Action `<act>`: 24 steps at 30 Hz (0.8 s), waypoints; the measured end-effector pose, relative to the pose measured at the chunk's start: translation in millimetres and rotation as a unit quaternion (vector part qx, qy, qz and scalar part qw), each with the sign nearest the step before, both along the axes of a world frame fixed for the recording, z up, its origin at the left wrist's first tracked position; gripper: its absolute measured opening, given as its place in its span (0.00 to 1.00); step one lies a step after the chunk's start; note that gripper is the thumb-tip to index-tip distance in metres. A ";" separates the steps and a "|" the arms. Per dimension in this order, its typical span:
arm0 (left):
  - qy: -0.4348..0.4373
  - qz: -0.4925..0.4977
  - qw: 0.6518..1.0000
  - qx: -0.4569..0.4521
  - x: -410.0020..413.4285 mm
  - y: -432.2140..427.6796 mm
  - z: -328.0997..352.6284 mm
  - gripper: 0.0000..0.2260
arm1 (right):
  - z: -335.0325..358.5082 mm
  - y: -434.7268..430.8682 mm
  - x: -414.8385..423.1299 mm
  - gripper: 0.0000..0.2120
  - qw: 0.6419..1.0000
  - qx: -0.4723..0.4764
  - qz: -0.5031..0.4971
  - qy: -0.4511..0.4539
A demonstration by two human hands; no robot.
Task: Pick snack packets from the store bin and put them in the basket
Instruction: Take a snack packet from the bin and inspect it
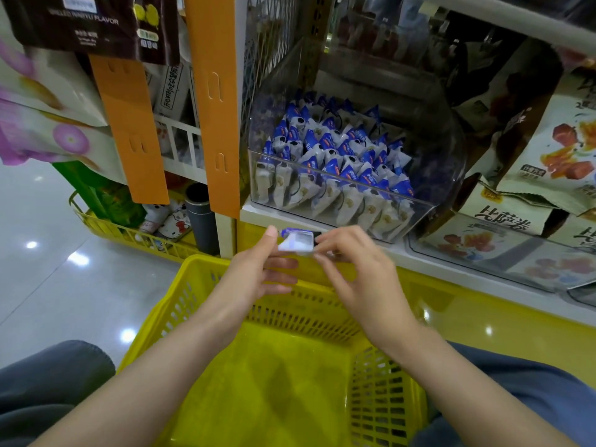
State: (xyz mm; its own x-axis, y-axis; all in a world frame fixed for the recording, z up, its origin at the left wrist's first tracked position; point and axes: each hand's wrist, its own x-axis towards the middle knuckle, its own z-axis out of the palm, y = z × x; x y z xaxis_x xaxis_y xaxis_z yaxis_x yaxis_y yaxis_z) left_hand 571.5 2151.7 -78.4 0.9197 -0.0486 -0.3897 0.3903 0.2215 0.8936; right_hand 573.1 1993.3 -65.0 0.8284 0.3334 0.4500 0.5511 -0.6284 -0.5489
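Two bare forearms reach up from the bottom edge of the frame, between knees in grey trousers point(48, 382). They meet just above the centre. The left hand point(258, 269) pinches the left end of a snack packet point(296, 241), thumb on top and fingers stretched out beneath. The right hand point(358, 275) pinches its right end with the fingertips. The packet hangs in the air over the far rim of the yellow basket point(200, 285), just below the white shelf edge point(258, 214). The basket has slotted walls and fills the lower centre; what shows of its floor is bare.

Above the hands, on the shelf, stands the clear store bin point(445, 150), heaped with more packets point(335, 156). At right are stacks of beige printed bags point(554, 150), and a second clear bin point(483, 253) lies below them, cut off by the frame edge. Orange card strips point(213, 101) hang at upper left. A glossy pale floor point(48, 269) with lamp glints fills the left side, and another yellow basket point(129, 237) of goods sits on it.

The held packet is blurred and its print cannot be read. It is small, white and blue, like those in the bin, which show blue tops and pale lower halves.
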 end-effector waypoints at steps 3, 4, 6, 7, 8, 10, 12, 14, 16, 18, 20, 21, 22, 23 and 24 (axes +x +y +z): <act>-0.039 -0.005 0.999 -0.002 -2.4 1.9 -2.1 0.13 | -2.8 4.3 -6.7 0.07 0.993 -0.100 0.059 -0.038; -0.049 0.011 0.999 0.015 -3.2 2.4 -2.6 0.12 | -3.0 4.4 -6.8 0.09 0.988 -0.129 0.075 -0.047; -0.061 0.047 0.996 0.035 -3.2 2.7 -3.5 0.10 | -3.0 5.8 -6.8 0.08 0.988 -0.128 0.084 -0.020; -0.066 0.058 0.995 0.043 -2.8 3.0 -3.4 0.10 | -1.8 7.8 -7.3 0.06 0.994 -0.084 0.065 0.026; -0.071 0.062 0.994 0.051 -2.3 3.2 -3.3 0.10 | -1.0 9.5 -7.1 0.04 0.996 -0.023 0.035 0.080; -0.079 0.050 0.994 0.057 -2.1 2.6 -3.3 0.09 | -1.1 12.0 -3.8 0.05 0.978 0.076 -0.031 0.191; -0.086 0.011 0.995 0.043 -3.2 0.7 -2.8 0.09 | -2.7 13.5 0.8 0.09 0.942 0.132 -0.045 0.305; -0.088 -0.012 0.996 0.032 -4.3 -1.1 -3.0 0.10 | -3.1 15.2 3.1 0.11 0.893 0.207 -0.023 0.399; -0.127 0.014 0.986 0.110 -4.2 -1.3 -5.4 0.10 | -3.6 16.3 3.2 0.11 0.849 0.277 -0.014 0.449; -0.196 0.041 0.948 0.249 -5.9 -1.6 -6.9 0.13 | -4.3 17.6 2.3 0.09 0.825 0.319 -0.019 0.466; -0.248 0.042 0.917 0.311 -9.3 -4.1 -6.8 0.14 | -7.1 18.8 1.7 0.07 0.812 0.345 -0.025 0.470; -0.259 0.036 0.912 0.316 -11.1 -5.2 -7.1 0.13 | -8.2 19.3 1.5 0.07 0.807 0.354 -0.024 0.472; -0.263 0.031 0.912 0.315 -11.8 -5.8 -7.6 0.13 | -9.0 19.8 1.4 0.07 0.803 0.361 -0.022 0.474; -0.260 0.027 0.913 0.313 -11.7 -5.4 -7.9 0.13 | -9.6 19.9 1.1 0.07 0.802 0.361 -0.017 0.475; -0.257 0.024 0.915 0.310 -11.0 -4.4 -8.2 0.14 | -9.6 19.6 0.9 0.08 0.806 0.356 -0.013 0.473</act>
State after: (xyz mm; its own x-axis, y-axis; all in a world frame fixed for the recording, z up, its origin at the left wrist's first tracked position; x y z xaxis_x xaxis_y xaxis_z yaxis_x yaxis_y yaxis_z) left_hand 560.5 2147.4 -86.6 0.9844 0.0802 0.1564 -0.1141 -0.3853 0.9157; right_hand 574.0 2013.0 -74.6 0.9152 0.2477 -0.3180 -0.3347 0.0271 -0.9420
